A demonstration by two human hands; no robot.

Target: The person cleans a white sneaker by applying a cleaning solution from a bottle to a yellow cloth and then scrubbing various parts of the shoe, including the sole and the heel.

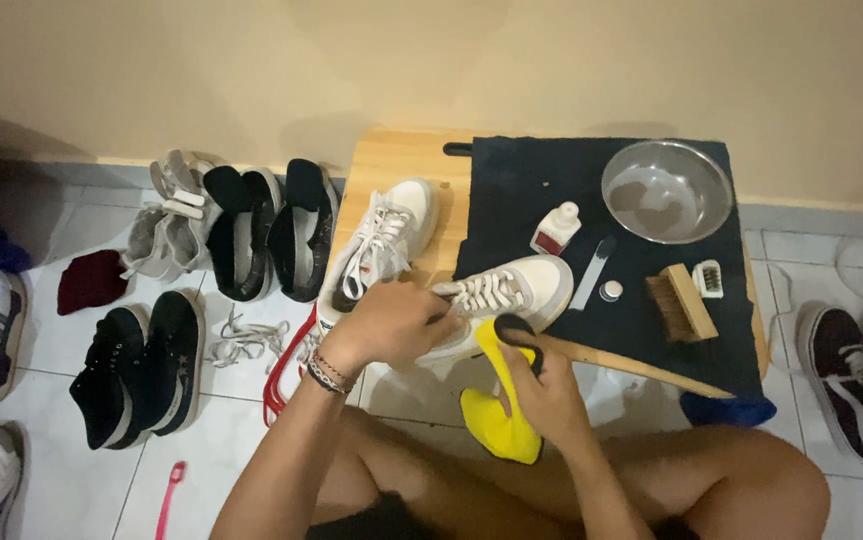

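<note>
White sneaker [497, 300] at tabletop [392, 165] front edge, steadied by left hand [387, 325], fingers closed over its laces. Right hand [542, 390] grips yellow cloth [502, 415] and long wooden brush [632, 365]. Cleaning appears midway; second sneaker [382, 245] waits behind.

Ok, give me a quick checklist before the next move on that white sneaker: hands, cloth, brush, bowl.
1. Left hand steadying the white sneaker: ok, it rests on the laced top.
2. Right hand has the yellow cloth: ok, grip closed on it.
3. Wooden-handled brush in the same hand: ok, handle points right.
4. Sneaker on the dark mat: ok, the heel overhangs the edge.
5. Water in the metal bowl: cannot tell.
6. Small bottle upright: ok.
</note>
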